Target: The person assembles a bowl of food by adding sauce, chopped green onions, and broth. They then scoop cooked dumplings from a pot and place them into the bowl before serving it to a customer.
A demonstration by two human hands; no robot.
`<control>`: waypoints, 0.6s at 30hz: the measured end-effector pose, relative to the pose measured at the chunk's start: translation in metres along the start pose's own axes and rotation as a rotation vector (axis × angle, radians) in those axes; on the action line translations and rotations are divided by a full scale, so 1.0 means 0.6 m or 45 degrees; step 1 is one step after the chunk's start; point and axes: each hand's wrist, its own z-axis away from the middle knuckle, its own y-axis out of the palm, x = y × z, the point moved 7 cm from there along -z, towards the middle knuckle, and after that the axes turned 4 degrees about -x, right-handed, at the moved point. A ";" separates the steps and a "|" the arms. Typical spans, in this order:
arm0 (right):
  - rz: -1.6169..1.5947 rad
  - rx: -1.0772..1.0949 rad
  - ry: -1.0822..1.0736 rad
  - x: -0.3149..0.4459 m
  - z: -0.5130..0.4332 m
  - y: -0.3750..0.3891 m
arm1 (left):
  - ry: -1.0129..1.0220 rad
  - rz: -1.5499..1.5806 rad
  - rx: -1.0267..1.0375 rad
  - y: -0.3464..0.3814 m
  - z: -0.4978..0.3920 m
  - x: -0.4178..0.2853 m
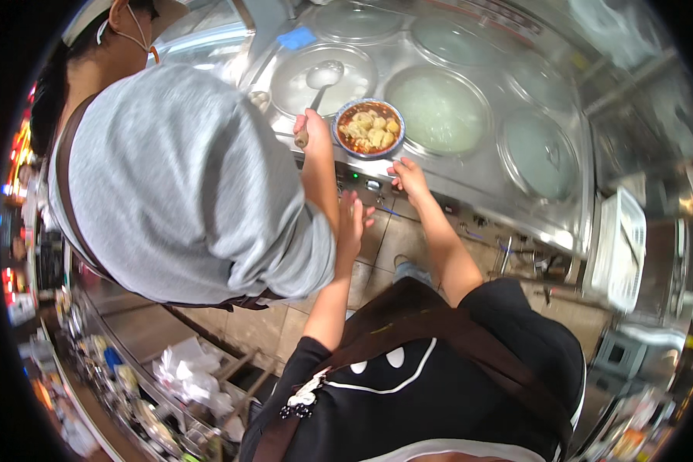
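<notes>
A blue-and-white patterned bowl (401,137) of dumplings (372,128) in red-brown chili broth stands on the front of a steel cooker top (462,176), between two round wells. Just off its lower right rim is my right hand (411,178), fingers loosely curled, with nothing seen in them. My left hand (355,222) is lower, before the cooker's front panel, fingers spread and holding nothing; the co-worker's forearm partly overlaps it. That co-worker's hand (315,130) grips the handle of a metal ladle (325,75) over the left front well.
A co-worker in a grey top (179,173) stands close on my left. Liquid fills the middle well (439,110); lids cover other wells (537,153). A white plastic basket (618,254) stands at right. Plastic bags (190,369) lie on a counter behind left.
</notes>
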 end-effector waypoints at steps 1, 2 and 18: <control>-0.053 0.040 0.034 0.001 -0.026 0.009 | -0.003 0.082 -0.056 0.022 -0.043 -0.011; -0.102 0.082 0.029 -0.002 -0.042 0.016 | 0.024 0.041 -0.119 0.034 -0.079 -0.018; -0.334 0.276 -0.156 0.039 -0.083 0.051 | -0.089 0.236 -0.276 0.067 -0.217 -0.042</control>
